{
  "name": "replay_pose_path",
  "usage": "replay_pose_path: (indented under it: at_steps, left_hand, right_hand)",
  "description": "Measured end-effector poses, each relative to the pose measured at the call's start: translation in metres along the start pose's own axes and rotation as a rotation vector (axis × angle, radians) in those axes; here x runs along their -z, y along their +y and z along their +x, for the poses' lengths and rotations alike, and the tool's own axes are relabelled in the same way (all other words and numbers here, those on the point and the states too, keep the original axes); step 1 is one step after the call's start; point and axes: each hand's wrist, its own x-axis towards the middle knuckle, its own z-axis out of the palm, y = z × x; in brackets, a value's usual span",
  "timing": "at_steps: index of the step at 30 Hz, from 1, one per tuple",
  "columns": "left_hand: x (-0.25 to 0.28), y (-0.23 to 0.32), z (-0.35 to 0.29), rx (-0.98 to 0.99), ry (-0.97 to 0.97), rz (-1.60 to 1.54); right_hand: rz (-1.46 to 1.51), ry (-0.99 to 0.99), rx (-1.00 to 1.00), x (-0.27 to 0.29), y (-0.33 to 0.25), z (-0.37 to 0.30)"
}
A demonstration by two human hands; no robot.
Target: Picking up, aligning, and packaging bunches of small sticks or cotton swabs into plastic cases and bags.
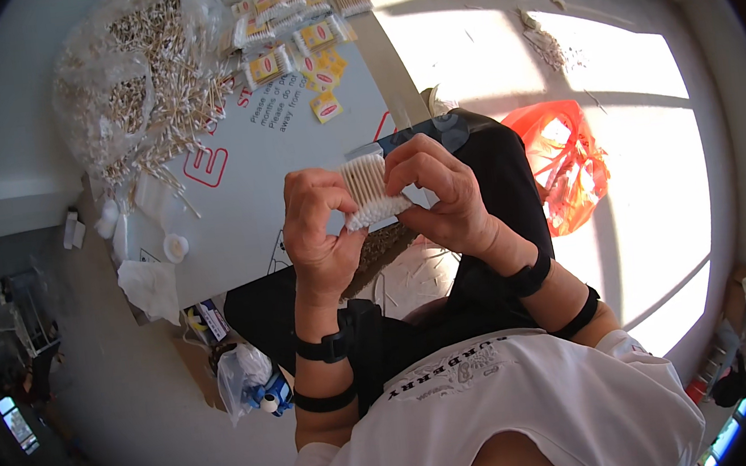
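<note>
My left hand [317, 229] and my right hand [441, 192] both grip one flat bundle of cotton swabs [367, 189], wooden sticks upward and white tips down, held above my lap. The left hand's thumb and fingers pinch its left edge, while the right hand's fingers wrap its right side and top. Behind the bundle lies a white sheet with red and black print [292, 142] that serves as the work surface.
A big clear bag and loose heap of cotton swabs [142, 75] sits at the upper left. Small packed swab packets with yellow labels [295, 25] lie at the top. An orange plastic bag [564, 161] is on the sunlit floor at right. White caps and tissue [152, 286] lie at the sheet's left edge.
</note>
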Motion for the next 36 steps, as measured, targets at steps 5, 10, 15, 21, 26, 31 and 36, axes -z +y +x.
replay_pose_path:
  at_steps: [5,10,15,21,26,31,36]
  left_hand:
    - [0.000,0.001,0.001,-0.007,-0.004,0.002]
    - [-0.003,-0.004,-0.004,0.173,-0.131,-0.136]
    - [-0.012,-0.017,-0.025,0.382,-0.138,-0.401]
    - [-0.022,-0.032,-0.037,0.738,0.124,-0.640]
    - [-0.026,-0.025,-0.027,0.325,0.002,-0.001]
    - [-0.030,-0.022,-0.030,-0.122,-0.385,0.354]
    - [-0.039,-0.037,-0.033,-0.097,-0.219,0.294]
  right_hand:
    - [0.011,-0.011,0.036,0.003,0.002,0.001]
    - [0.186,-0.121,-0.181,0.006,0.003,-0.001]
    - [0.305,-0.121,-0.356,0.002,0.017,-0.012]
    - [0.426,-0.287,-0.762,-0.012,0.046,-0.039]
    - [0.719,-0.022,-1.142,-0.020,0.055,-0.042]
    - [1.045,0.177,-1.451,-0.025,0.075,-0.042]
    - [0.966,0.038,-1.455,-0.024,0.073,-0.030]
